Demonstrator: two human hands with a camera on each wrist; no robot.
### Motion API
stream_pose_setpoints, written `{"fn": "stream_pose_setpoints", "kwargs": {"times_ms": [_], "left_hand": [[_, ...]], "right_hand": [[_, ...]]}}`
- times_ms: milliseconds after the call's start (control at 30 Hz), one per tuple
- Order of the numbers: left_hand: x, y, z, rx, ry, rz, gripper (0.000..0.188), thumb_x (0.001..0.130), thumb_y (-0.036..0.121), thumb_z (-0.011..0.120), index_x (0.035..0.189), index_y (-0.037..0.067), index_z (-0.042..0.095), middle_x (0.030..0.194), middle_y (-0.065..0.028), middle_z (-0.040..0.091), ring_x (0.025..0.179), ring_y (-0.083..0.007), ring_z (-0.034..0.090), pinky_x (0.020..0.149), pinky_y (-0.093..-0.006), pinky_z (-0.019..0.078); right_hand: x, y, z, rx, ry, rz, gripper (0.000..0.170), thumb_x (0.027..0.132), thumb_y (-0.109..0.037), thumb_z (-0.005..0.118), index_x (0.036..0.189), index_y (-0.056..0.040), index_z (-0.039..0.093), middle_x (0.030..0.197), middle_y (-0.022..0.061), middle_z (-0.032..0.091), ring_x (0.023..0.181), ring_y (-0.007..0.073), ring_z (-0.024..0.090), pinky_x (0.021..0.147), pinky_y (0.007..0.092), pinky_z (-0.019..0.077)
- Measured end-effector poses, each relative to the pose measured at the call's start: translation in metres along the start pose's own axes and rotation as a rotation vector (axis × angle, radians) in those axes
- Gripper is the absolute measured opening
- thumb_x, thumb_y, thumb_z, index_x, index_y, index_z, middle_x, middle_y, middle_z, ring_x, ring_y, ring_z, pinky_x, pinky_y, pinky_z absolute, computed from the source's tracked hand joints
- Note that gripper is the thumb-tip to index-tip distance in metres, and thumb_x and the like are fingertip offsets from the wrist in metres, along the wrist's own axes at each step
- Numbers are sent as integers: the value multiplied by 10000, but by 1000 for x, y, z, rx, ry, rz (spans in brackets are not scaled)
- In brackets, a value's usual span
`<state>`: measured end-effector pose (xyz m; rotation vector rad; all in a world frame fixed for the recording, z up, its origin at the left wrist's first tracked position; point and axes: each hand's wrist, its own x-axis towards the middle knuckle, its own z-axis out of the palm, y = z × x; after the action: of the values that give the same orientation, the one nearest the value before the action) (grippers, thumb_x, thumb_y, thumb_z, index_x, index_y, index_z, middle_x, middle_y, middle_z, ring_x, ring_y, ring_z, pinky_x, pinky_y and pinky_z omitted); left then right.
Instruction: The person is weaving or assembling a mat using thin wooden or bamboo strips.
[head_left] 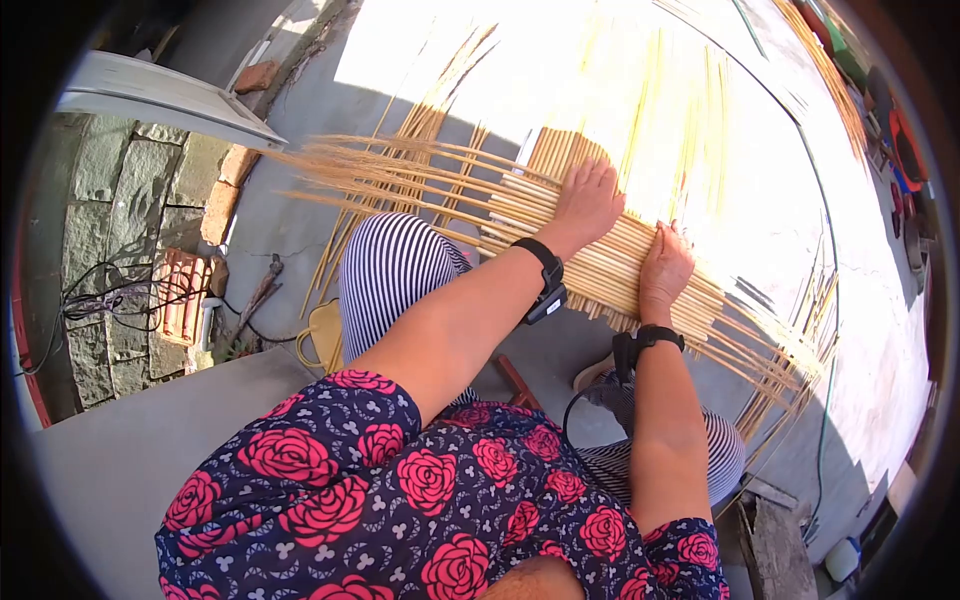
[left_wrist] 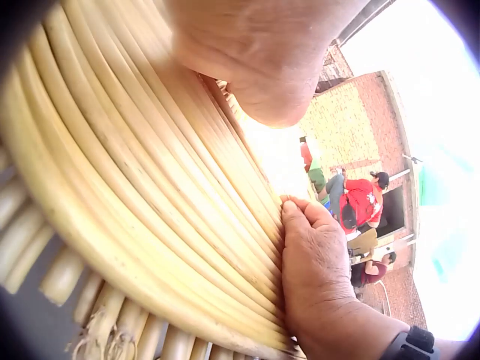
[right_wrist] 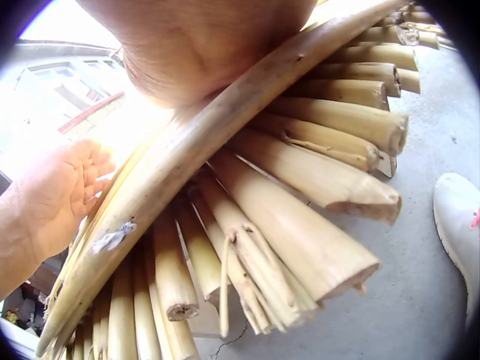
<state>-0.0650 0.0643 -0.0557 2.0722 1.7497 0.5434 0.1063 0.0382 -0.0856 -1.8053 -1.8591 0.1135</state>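
A mat of pale reed stalks (head_left: pixel 600 255) lies in front of the seated person, its cross stalks running sideways over a row of lengthwise stalks. On top of it rests the left hand (head_left: pixel 592 200), fingers stretched toward the far side; the right wrist view shows these fingers (right_wrist: pixel 88 176) loosely straight against the stalks. Farther right, the right hand (head_left: pixel 668 265) grips the far edge of the cross stalks. In the left wrist view its thumb and bent forefinger pinch at the outermost reed (left_wrist: pixel 274 206). Cut stalk ends (right_wrist: pixel 330 262) stick out along the near side.
Feathery reed tops (head_left: pixel 330 165) spread past the mat's left end, near a stone wall (head_left: pixel 130 190). Loose stalks (head_left: pixel 440 95) lie on the concrete beyond. A dark hose (head_left: pixel 800 130) crosses the sunlit floor. Two people (left_wrist: pixel 360 202) sit in the background.
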Motion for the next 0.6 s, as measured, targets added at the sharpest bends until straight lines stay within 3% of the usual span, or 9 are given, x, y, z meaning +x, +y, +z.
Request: {"fn": "stream_pose_setpoints", "kwargs": {"times_ms": [100, 267, 333, 533, 600], "left_hand": [[-12, -7, -4, 321, -82, -19, 752, 917, 529, 384, 1420, -16, 265, 1510, -205, 170, 1416, -339, 83, 1129, -493, 57], [-18, -4, -4, 352, -111, -38, 754, 917, 527, 391, 1428, -8, 248, 1515, -197, 155, 1417, -335, 74, 1135, -479, 58], [-17, -11, 2, 366, -72, 1, 753, 915, 527, 396, 1426, -7, 252, 1513, -196, 163, 1415, -336, 82, 1134, -478, 63], [-18, -10, 2, 401, -43, 19, 729, 921, 501, 400, 1424, -8, 260, 1507, -197, 179, 1411, -337, 103, 1132, -480, 70], [-18, -8, 1, 409, -47, 31, 659, 925, 487, 403, 1440, 94, 286, 1502, -210, 190, 1406, -363, 107, 1123, -503, 67]], "right_hand": [[2, -1, -3, 16, -18, 16, 206, 908, -205, 508, 968, -88, 668, 1052, 162, 650, 974, 322, 591, 860, 430, 436], [-5, 1, 4, -159, 84, -2, 205, 917, -260, 509, 995, -149, 663, 1064, 91, 661, 1023, 251, 577, 931, 409, 375], [-4, -2, 0, -156, -36, 88, 212, 920, -270, 505, 990, -150, 664, 1069, 73, 661, 1024, 242, 577, 906, 392, 387], [-5, -2, 3, -131, 27, 82, 171, 890, -242, 542, 925, -127, 663, 989, 53, 676, 939, 235, 592, 820, 364, 425], [-6, -3, 2, -128, 58, 73, 151, 875, -223, 557, 920, -126, 664, 956, 54, 674, 923, 233, 595, 806, 359, 428]]}}
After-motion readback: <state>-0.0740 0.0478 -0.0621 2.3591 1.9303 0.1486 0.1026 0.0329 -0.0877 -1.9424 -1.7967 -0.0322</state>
